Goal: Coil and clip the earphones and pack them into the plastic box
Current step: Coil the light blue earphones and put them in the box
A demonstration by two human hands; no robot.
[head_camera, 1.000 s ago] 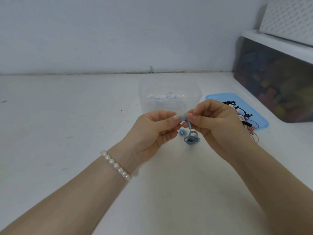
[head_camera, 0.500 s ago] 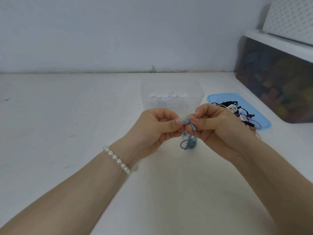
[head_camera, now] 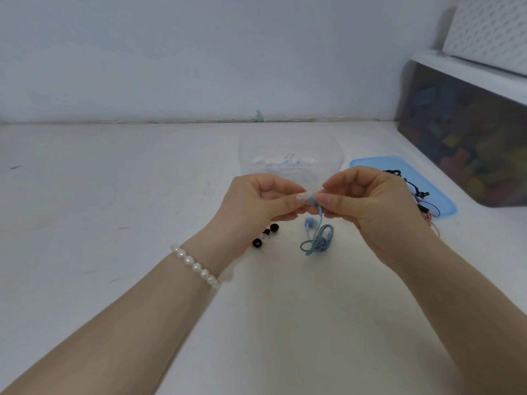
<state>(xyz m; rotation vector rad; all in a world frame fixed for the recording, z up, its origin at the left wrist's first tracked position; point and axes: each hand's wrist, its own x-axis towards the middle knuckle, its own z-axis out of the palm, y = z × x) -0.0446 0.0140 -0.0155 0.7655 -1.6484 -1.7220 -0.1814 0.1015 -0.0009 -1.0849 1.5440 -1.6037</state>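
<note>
Hands: left point(head_camera: 258, 203) & right point(head_camera: 368, 201) both pinch blue earphones point(head_camera: 318, 238) w/ cable dangling, near plastic box point(head_camera: 291, 155).

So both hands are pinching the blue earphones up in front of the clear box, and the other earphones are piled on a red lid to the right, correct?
Not quite: the head view shows the lid is blue, not red. Otherwise right: the left hand and right hand pinch the blue earphones before the clear box, with the other earphones on that lid.
</note>
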